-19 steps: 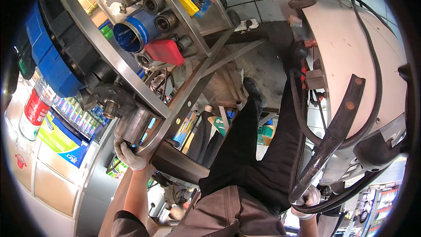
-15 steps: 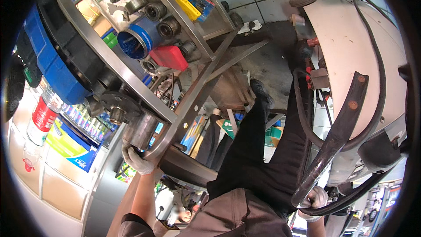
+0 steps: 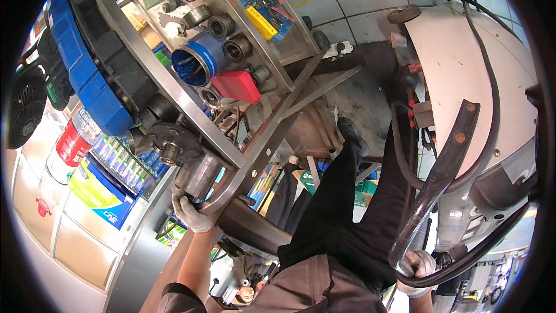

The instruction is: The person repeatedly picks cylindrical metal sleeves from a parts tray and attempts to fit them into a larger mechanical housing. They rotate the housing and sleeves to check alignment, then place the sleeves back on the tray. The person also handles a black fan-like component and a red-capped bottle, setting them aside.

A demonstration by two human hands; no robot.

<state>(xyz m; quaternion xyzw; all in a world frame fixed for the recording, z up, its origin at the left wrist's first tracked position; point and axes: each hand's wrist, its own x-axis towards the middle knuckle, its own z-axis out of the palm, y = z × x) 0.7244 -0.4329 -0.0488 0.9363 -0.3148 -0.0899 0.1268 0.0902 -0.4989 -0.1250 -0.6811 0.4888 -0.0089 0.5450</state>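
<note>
Both hands gloved! Left hand (image 3: 191,213) touches lower end of steel cylinder (image 3: 197,176) at corner of metal cart (image 3: 200,120), fingers close together, cannot tell if clamped. Right hand (image 3: 419,271) at bend of black handle (image 3: 431,197), fingers curled, closure partly hidden; handle rises before white machine (image 3: 457,69).

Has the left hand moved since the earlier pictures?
No: against the steel frame, the left hand stays at the lower end of the metal cylinder; only the view shifted.
</note>
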